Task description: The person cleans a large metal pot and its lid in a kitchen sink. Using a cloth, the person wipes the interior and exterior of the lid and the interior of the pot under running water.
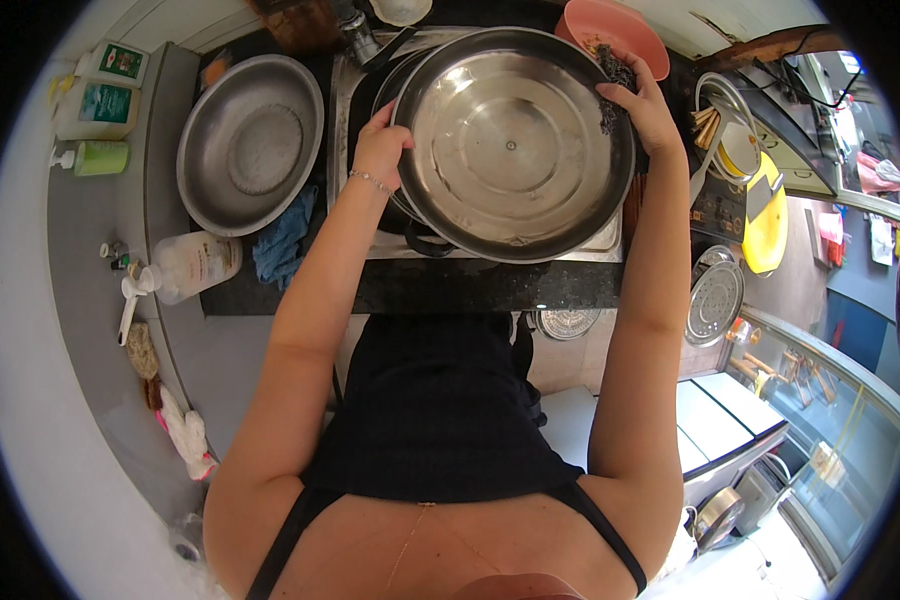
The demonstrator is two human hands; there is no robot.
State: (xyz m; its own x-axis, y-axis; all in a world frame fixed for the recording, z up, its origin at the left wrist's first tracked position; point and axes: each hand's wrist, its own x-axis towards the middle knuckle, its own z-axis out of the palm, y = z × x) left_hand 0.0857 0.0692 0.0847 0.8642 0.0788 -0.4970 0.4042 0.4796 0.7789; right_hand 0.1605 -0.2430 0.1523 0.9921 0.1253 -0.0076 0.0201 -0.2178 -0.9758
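In front of me a large round stainless steel lid [487, 195] is held over the sink [607, 244], its concave side towards me and a small fastener at its centre. My left hand [381, 148] grips the lid's left rim, thumb on the inner side. My right hand [645, 105] is at the upper right rim, with a dark steel-wool scourer [613, 75] under its fingers, against the metal. Beneath the lid, mostly hidden, is a dark pot or pan whose black loop handle [427, 246] shows at the lower left.
An oval steel basin [251, 146] lies on the left, near a blue cloth [283, 240] and a plastic pump bottle [199, 264]. A pink plastic tub [630, 34] stands behind the right hand. The tap [360, 37] rises at the back. Rightward are a yellow board [766, 225] and a perforated steel disc [714, 304].
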